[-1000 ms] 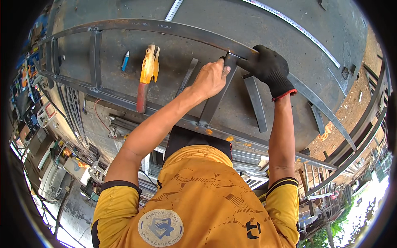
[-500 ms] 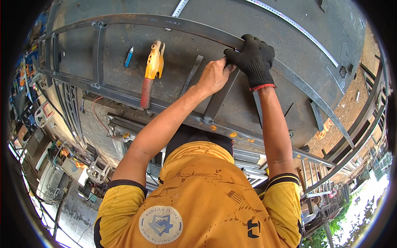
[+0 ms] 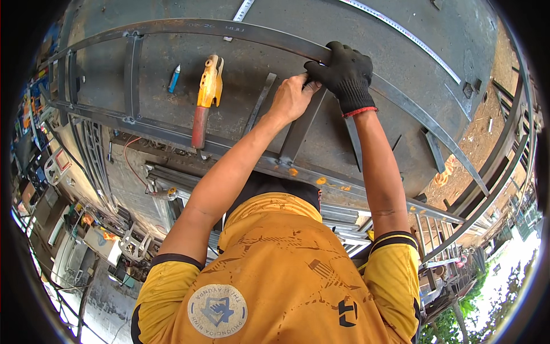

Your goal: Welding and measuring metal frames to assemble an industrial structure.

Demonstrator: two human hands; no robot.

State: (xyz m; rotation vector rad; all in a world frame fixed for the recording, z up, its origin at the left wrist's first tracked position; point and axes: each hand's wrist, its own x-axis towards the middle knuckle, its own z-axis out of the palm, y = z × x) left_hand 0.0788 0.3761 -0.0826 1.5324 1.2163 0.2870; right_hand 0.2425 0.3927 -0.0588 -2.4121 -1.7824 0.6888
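Note:
A curved flat steel bar (image 3: pixel 252 35) arcs over a straight steel rail (image 3: pixel 229 150), with short crossbars between them. My bare left hand (image 3: pixel 293 100) pinches the upper end of a crossbar (image 3: pixel 300 133), close under the curved bar. My right hand (image 3: pixel 347 74), in a black knitted glove with a red cuff edge, wraps over the curved bar where that crossbar meets it. The two hands nearly touch, and their fingers hide the joint. To the left lies a yellow welding electrode holder (image 3: pixel 210 83) with a red handle, beside a blue marker (image 3: pixel 174 78).
Loose steel strips (image 3: pixel 260 103) lie on the dark metal table (image 3: pixel 172 51). A white tape measure (image 3: pixel 401 34) stretches across the far right, and a shorter ruler-like strip (image 3: pixel 240 11) lies at the top. Curved steel bars (image 3: pixel 504 149) stand off the table's right edge.
The whole view has shifted slightly. Both hands stay at the same joint, with the left hand's fingers moved a little.

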